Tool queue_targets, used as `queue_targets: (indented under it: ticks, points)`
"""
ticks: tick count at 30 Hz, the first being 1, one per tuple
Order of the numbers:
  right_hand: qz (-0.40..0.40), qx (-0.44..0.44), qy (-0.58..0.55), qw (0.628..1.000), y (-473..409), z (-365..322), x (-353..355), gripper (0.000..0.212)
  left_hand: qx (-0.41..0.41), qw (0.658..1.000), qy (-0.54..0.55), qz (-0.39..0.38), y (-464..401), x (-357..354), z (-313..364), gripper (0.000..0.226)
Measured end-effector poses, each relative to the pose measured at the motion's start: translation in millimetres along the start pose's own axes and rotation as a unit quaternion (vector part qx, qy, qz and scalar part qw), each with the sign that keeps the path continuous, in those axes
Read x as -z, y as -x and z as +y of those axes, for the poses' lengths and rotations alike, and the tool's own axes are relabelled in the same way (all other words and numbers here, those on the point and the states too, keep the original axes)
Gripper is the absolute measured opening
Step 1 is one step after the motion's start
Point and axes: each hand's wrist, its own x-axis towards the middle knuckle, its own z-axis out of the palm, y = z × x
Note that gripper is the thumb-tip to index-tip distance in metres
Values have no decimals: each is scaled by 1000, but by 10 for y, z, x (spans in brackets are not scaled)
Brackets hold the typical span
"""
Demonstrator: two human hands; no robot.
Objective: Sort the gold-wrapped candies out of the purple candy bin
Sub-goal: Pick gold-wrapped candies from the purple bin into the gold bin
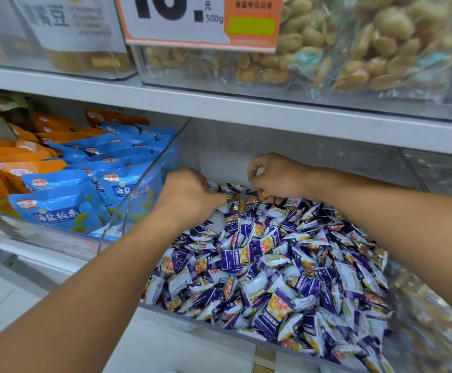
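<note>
Much of this scene is hard to read. The right side of the clear plastic bin [149, 200] is blurred, and its front right corner is cut off by the frame edge. The fingertips of the left hand [189, 196] are hidden behind the back of the hand, so I cannot tell if this grip holds anything; the fingers are curled down into the pile at the back of the bin. The right hand [274, 177] is seen more clearly: its fingers are bent, and the lower ones press together on a small candy at the pile surface, but the piece is too small to say its colour with certainty.

The few small gold-wrapped candies [239, 203] lie at the back edge of the pile, between the two hands and just beside both sets of fingers. They lie among the purple-and-white wrapped candies [273, 265], which fill the bin from the middle to the front wall.

To the left, in the neighbour bin on the same shelf, lie blue snack pouches [66, 205] and orange snack pouches [9, 162]. On the upper shelf [219, 103] stand clear boxes with pale round snacks [354, 49], blurred, and a white-and-orange price sign [200, 20], cut off at the top.
</note>
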Motion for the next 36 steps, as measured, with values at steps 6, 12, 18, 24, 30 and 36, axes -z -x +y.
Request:
queue_targets:
  ticks: [6, 12, 18, 24, 30, 36]
  points:
    - [-23, 86, 164, 982, -142, -17, -160, 17, -30, 995, -89, -24, -80, -76, -94, 20]
    - [-21, 86, 159, 983, -164, -55, -155, 14, -3, 999, -19, -35, -123, -96, -111, 24]
    - [-50, 82, -68, 993, 2, -99, -12, 12, 198, 905, 370, -76, -98, -99, 54, 35]
    - [14, 92, 19, 996, -173, -12, -101, 16, 128, 956, 263, -20, -117, -142, -38, 13]
    - [16, 113, 216, 970, -208, -16, -270, 39, 67, 997, 28, 1, -103, -129, -115, 21]
    - [32, 76, 251, 964, -215, -44, -269, 19, 75, 996, 43, -14, -121, -107, -123, 37]
